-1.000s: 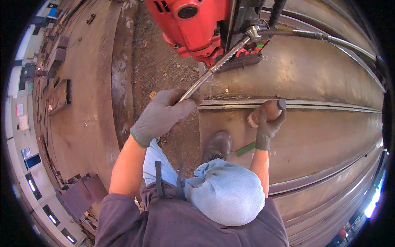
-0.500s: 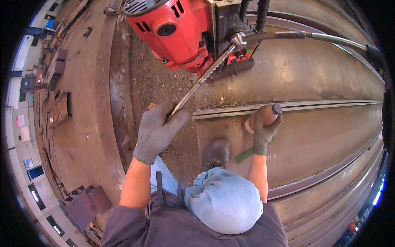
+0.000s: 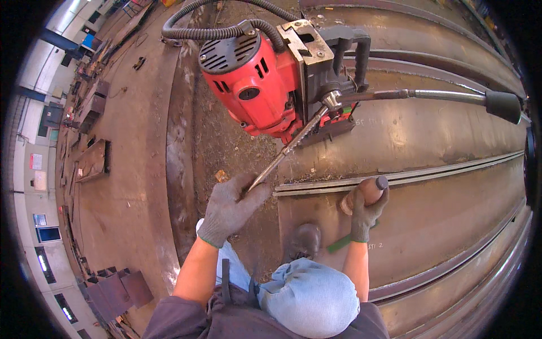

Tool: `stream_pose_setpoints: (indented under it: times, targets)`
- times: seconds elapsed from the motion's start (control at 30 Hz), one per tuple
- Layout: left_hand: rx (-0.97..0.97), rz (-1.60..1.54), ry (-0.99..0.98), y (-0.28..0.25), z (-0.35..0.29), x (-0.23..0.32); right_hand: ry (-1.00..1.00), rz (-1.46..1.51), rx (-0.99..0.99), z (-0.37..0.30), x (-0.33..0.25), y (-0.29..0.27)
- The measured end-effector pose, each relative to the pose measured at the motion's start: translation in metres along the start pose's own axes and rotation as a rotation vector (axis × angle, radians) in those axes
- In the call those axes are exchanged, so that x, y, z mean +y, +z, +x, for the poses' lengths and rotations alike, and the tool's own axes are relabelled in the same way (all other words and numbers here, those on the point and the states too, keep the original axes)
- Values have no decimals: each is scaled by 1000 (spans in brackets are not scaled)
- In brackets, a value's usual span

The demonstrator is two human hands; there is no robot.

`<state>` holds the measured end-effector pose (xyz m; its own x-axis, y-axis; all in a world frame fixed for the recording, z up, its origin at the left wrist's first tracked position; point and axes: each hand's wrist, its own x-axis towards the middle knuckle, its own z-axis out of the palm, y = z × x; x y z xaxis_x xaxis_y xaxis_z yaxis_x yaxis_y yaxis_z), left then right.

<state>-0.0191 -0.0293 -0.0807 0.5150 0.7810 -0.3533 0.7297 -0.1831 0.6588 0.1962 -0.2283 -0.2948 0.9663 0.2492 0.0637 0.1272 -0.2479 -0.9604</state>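
A red magnetic drill (image 3: 257,96) with a black vented motor cap stands on the steel beams ahead of me. My left hand (image 3: 228,208), in a grey knit glove, is closed around the end of one metal feed lever (image 3: 291,148) that slants down from the drill's hub. Also gloved, my right hand (image 3: 366,217) grips a brownish bottle (image 3: 371,191) with a dark cap, tilted above the beam surface. Its fingers wrap the bottle's side. A second lever (image 3: 429,95) with a black knob reaches out to the right, untouched. The drill's cutting end is hidden beneath its body.
Long steel beams (image 3: 440,214) lie side by side on the right, with narrow gaps and raised edges. A green strip (image 3: 339,243) lies near my dark shoe (image 3: 304,240). A ribbed cable hose (image 3: 226,33) loops above the motor. Steel pieces (image 3: 121,291) sit on the left.
The view has shifted, so the drill sits lower and farther right, with its hose and top now showing. Both hands keep their holds on the lever and the bottle.
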Motion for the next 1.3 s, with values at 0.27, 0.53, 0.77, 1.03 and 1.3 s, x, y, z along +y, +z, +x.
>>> stream_pose_setpoints:
  times: [0.27, 0.53, 0.77, 1.03, 1.3]
  targets:
    - [-21, -61, -39, 2, 1, -4, -86, -16, 41, 2, 20, 2]
    - [51, -25, -29, 8, 3, -4, -80, 6, 22, 6, 11, -1]
    - [71, -102, -70, 11, 2, -2, -34, -62, 12, 3, 4, -1]
    - [87, 198, 49, 7, -1, 8, -123, -66, 48, 3, 18, -1]
    - [155, 167, 81, 16, 2, -5, -162, -112, -129, 4, 25, -6]
